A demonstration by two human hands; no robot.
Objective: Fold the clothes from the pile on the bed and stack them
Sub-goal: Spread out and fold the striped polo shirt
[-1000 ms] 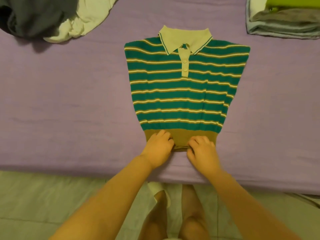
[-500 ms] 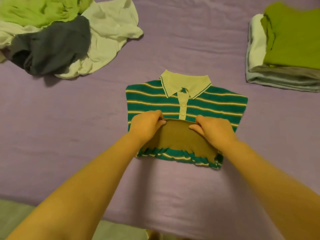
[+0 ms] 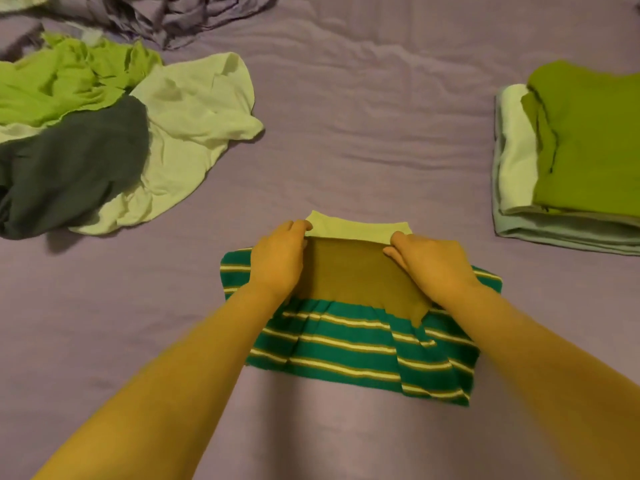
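Both hands sit on the striped polo shirt [image 3: 346,344], low on the bed [image 3: 346,133] at about six o'clock. The fingertips of each are tucked at the edge of the brown hem band [image 3: 353,271], so how much cloth they pinch is hidden. The left hand [image 3: 278,259] curls over the band's left corner, thumb towards the pale collar [image 3: 356,228]. The right hand [image 3: 431,263] grips the right corner, fingers bent. The band lies doubled up over the shirt's front, its top edge just below the collar, which peeks out as a narrow strip at twelve o'clock from the hands. The placket and buttons are covered. What shows of the shirt is teal with white and yellow stripes, bunched in small pleats under the band and rumpled at the lower right.

At ten o'clock lies the unfolded pile [image 3: 104,133]: a lime green piece, a dark grey one and a cream one, overlapping. Its left side runs out of view. At two o'clock is the folded stack [image 3: 568,161], olive green on top, a pale layer and a grey-blue one beneath, also cut off at the right edge. A crumpled purple sheet [image 3: 180,15] bunches at the far top. Both forearms reach in from below.
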